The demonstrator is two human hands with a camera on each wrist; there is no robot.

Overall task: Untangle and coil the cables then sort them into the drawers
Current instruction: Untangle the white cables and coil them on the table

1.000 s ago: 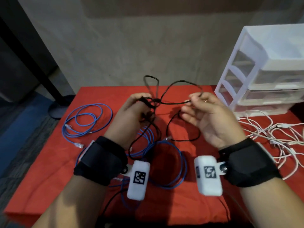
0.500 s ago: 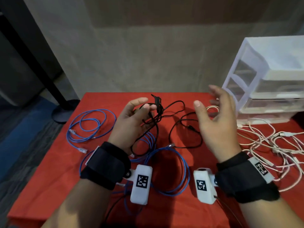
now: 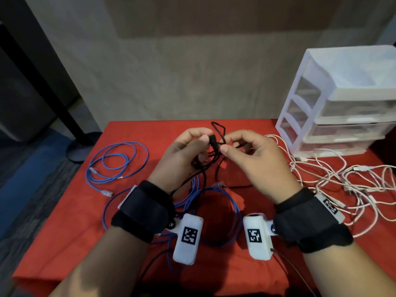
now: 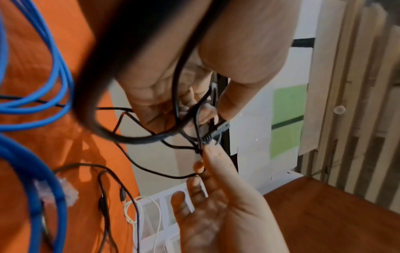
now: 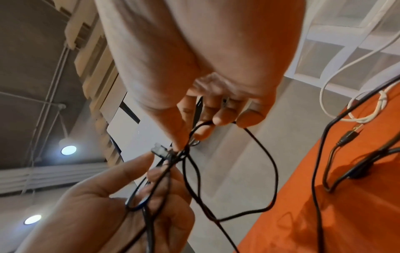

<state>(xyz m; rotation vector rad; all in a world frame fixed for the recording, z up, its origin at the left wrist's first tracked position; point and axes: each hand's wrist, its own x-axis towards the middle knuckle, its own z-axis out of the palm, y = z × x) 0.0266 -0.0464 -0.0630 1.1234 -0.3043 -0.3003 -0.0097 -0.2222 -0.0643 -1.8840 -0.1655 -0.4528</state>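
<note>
A tangled black cable (image 3: 213, 140) hangs between both hands above the red table (image 3: 137, 133). My left hand (image 3: 205, 136) pinches its plug and holds several strands in the palm. My right hand (image 3: 227, 143) pinches a strand right beside the plug, at the knot (image 4: 204, 139). A small loop sticks up above the fingers. In the right wrist view the black cable (image 5: 268, 171) droops in a long loop toward the table. Blue cables (image 3: 116, 162) lie coiled at the left and under my wrists. A white cable tangle (image 3: 342, 185) lies at the right.
A white three-drawer unit (image 3: 342, 103) stands at the back right corner of the table, its drawers pushed in. A dark stand base (image 3: 81, 144) sits on the floor past the table's left edge. A wall runs close behind the table.
My right hand, pinching the cable a second ago, let go and opened, then came back left and now pinches the black cable beside my left hand. The wide loops have bunched up.
</note>
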